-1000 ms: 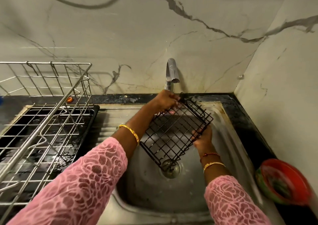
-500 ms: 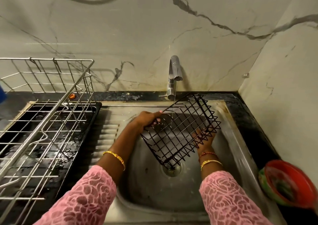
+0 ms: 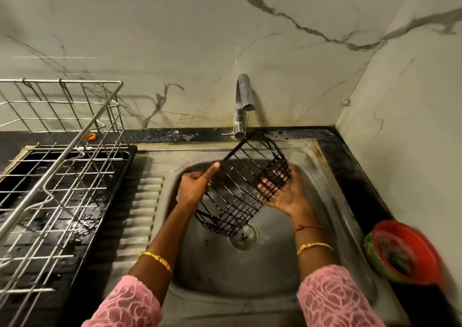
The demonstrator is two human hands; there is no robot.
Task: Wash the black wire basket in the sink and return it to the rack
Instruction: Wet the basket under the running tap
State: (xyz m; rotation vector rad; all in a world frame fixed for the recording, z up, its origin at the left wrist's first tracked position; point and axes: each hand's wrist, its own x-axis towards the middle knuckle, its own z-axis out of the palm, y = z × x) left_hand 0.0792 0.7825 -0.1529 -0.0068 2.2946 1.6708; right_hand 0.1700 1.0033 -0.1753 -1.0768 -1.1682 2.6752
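Sink (image 3: 332,201) contains tilted black wire basket (image 3: 240,196), empty, held by both hands.

Black wire basket (image 3: 243,196): tilted, frame centre, above steel sink (image 3: 332,201) basin. Silver wire rack (image 3: 57,176): frame left, beside sink.

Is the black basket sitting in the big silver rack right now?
No, the black wire basket is held over the sink by the left hand and right hand, apart from the rack.
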